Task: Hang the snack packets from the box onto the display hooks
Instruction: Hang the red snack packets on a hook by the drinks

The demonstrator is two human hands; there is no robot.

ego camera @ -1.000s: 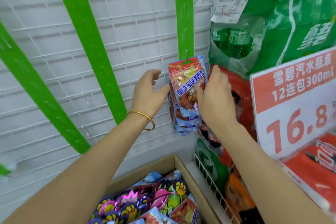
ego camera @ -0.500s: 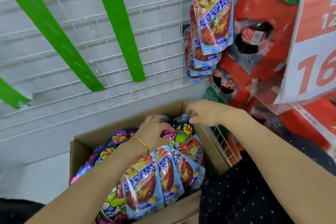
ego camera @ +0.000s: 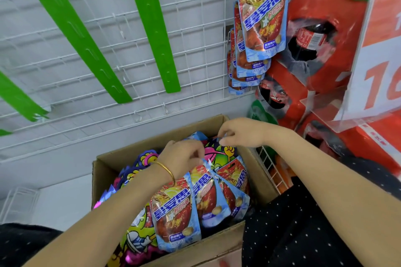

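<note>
An open cardboard box point(ego camera: 96, 182) low in the head view holds several snack packets: red-and-blue ones point(ego camera: 175, 212) at the front, purple and green cartoon ones point(ego camera: 220, 150) behind. My left hand point(ego camera: 184, 156), with a gold bangle, is inside the box and pinches the top corner of the red-and-blue packets. My right hand point(ego camera: 240, 132) is at the box's far right corner, its fingertips pinching a packet's blue top edge. Several red-and-blue packets point(ego camera: 260, 17) hang in a column from a green hook strip at the upper right.
Two bare green hook strips point(ego camera: 152, 28) point(ego camera: 71, 28) slant across the white wire grid wall point(ego camera: 195, 54). Red shrink-wrapped cola packs point(ego camera: 329, 65) and a price sign point(ego camera: 379, 50) stand to the right. A white wire basket edge point(ego camera: 271, 169) sits beside the box.
Both hands left the hanging packet at the strip and dropped into the box. The view tilted down with them, and each hand now has hold of a packet top.
</note>
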